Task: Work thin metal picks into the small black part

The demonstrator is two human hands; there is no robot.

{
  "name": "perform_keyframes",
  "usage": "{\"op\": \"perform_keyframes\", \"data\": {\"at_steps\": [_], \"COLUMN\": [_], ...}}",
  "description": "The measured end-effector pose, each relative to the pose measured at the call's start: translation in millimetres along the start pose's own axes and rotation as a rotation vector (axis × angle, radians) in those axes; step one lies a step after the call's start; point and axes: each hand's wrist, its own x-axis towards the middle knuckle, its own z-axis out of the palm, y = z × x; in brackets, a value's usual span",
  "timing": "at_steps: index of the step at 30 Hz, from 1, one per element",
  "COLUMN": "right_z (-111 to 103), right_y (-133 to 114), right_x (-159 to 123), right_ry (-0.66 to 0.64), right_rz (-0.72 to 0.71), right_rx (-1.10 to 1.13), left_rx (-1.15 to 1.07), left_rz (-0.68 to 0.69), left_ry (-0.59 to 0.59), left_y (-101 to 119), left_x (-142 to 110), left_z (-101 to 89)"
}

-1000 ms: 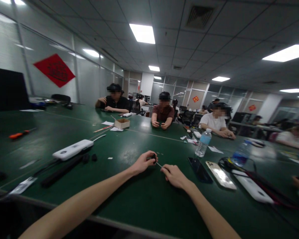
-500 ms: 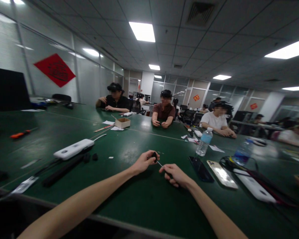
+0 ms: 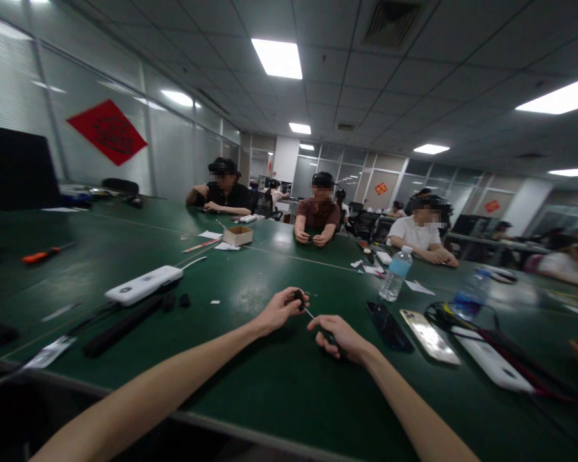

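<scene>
Behind the far left corner of the green surface [image 3: 270, 385], a red diamond poster [image 3: 107, 131] bears dark characters too blurred to read. Toward the right edge stands a bottle [image 3: 395, 276], its blue label too small to read. Inward from the near edge's middle, the right hand [image 3: 341, 335] has its grip around a slim tool [image 3: 309, 314], lower fingers looser than a second ago, baring the dark handle. The left hand's [image 3: 280, 311] grip is clamped on a small black piece [image 3: 299, 298] at the tool's tip.
</scene>
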Motion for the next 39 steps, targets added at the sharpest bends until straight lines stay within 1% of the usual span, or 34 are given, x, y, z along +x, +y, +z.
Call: {"op": "perform_keyframes", "data": {"at_steps": [5, 7, 9, 12, 19, 26, 31, 39], "right_z": [0.7, 1.6, 2.4, 2.9, 2.2, 5.1, 5.6, 5.9], "right_y": [3.3, 4.0, 4.0, 3.5, 1.3, -2.8, -2.6, -3.0], "right_x": [2.2, 2.4, 2.0, 0.3, -3.4, -4.3, -2.4, -1.6], "right_ry": [0.036, 0.046, 0.052, 0.059, 0.026, 0.031, 0.038, 0.056], "right_rz": [0.031, 0.025, 0.015, 0.008, -0.012, -0.029, -0.038, -0.013], "right_rx": [-0.055, -0.069, -0.076, -0.082, -0.072, -0.035, -0.035, -0.064], "left_rx": [0.337, 0.413, 0.426, 0.362, 0.112, -0.096, -0.154, -0.142], "left_rz": [0.105, 0.124, 0.121, 0.093, 0.0, -0.061, -0.086, -0.121], "left_ry": [-0.055, -0.048, -0.029, -0.024, -0.044, 0.023, 0.045, 0.078], "left_y": [8.8, 11.7, 12.1, 8.7, 3.2, 2.9, 0.9, 1.9], "left_x": [-2.8, -4.1, -4.5, -3.5, -2.4, -1.5, -0.3, -1.1], "left_z": [0.6, 1.7, 2.7, 3.2, 2.8, 5.5, 5.2, 6.3]}}
